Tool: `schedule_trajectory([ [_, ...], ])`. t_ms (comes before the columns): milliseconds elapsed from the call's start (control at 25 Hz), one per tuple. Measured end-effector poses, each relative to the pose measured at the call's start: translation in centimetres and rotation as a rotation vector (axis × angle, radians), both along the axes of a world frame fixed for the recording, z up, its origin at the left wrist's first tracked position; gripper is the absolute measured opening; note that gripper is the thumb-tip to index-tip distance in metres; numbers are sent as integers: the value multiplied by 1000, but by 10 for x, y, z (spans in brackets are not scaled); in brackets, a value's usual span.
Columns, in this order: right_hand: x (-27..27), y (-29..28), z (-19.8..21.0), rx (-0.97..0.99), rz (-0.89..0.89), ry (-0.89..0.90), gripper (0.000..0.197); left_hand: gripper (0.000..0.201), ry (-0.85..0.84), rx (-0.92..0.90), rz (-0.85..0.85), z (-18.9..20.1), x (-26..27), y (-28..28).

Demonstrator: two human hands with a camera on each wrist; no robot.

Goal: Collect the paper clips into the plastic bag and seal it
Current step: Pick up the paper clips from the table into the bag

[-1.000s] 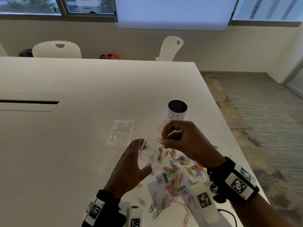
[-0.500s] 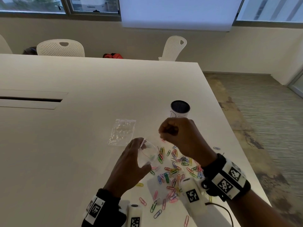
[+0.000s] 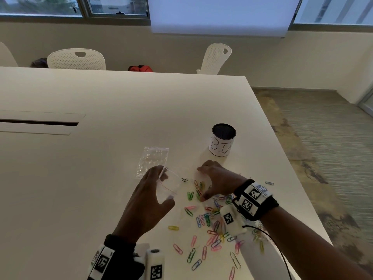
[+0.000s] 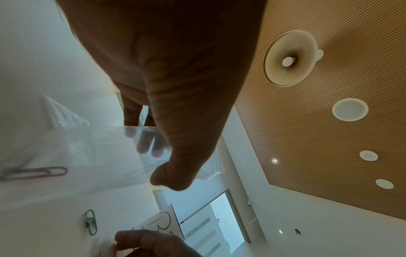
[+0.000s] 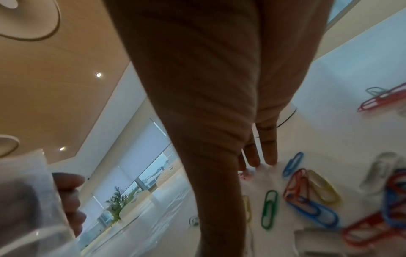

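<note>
Overall, white table, three chairs, two bags: left hand gripped plastic bag; right hand spread loose over paper clips.

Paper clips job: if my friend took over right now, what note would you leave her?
Left hand: holds the plastic bag open, just above the table.
Right hand: down on the paper clips, fingers spread and straight, gripping none that can be seen.
At least one clip shows through the bag in the left wrist view.
A second clear bag lies flat beside the white cup.
Left to do: gather the many scattered clips, then seal the bag.
</note>
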State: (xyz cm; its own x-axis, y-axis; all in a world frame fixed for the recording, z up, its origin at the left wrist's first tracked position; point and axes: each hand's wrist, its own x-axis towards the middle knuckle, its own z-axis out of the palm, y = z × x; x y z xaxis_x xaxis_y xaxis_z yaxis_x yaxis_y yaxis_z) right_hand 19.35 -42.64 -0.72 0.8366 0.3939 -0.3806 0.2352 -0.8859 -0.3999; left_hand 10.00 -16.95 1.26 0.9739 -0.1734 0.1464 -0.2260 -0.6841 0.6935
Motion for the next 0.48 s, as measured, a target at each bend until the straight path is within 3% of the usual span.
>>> schedule_trajectory([
  [480,-27,14,-11,82,161,-169,24,65,18,-12,13,-3,1,4],
])
